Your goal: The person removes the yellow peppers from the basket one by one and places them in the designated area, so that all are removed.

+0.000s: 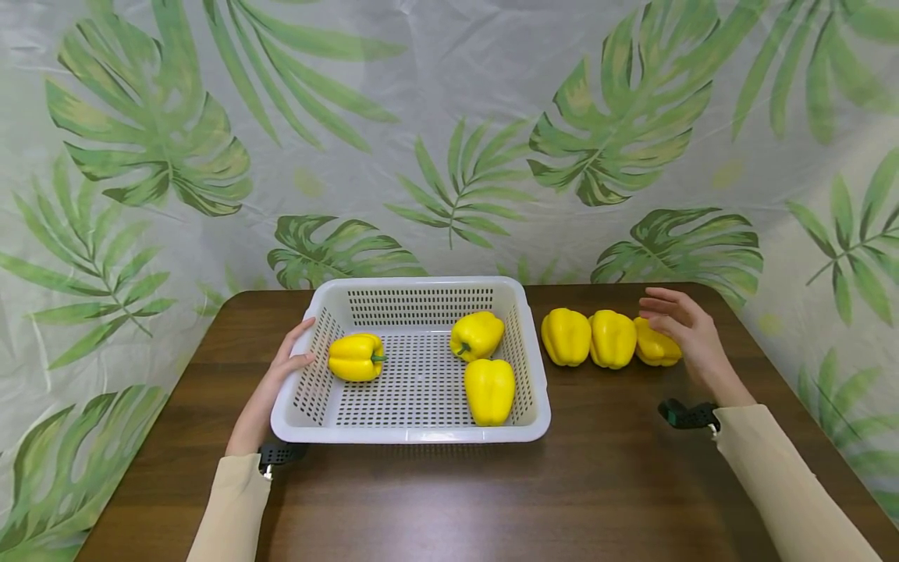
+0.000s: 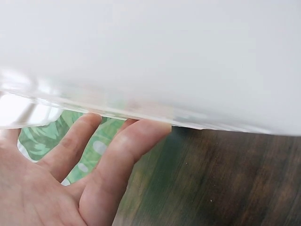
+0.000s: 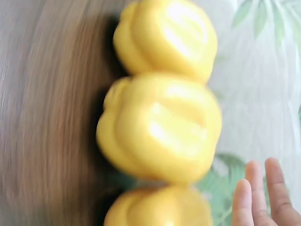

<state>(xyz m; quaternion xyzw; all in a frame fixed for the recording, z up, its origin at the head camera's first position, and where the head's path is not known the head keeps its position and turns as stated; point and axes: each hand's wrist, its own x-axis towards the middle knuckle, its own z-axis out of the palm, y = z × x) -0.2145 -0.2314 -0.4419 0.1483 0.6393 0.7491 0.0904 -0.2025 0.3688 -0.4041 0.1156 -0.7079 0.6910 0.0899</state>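
A white perforated plastic basket (image 1: pixel 393 435) stands on the table with three yellow bell peppers inside. One pepper (image 1: pixel 353 357) lies at its left, stem to the right; two more, an upper pepper (image 1: pixel 477 336) and a lower pepper (image 1: pixel 489 393), are by the right wall. My left hand (image 1: pixel 277 375) holds the basket's left rim, thumb over the edge. To the basket's right, three yellow bell peppers (image 1: pixel 612 339) sit in a row. Over the rightmost pepper (image 1: pixel 658 345) hovers my right hand (image 1: pixel 691 336), fingers extended and holding nothing; it partly covers that pepper.
The dark brown wooden table (image 1: pixel 449 507) backs onto a pale cloth (image 1: pixel 463 86) printed with green leaves. Each wrist carries a small black camera, such as the right wrist camera (image 1: pixel 687 414).
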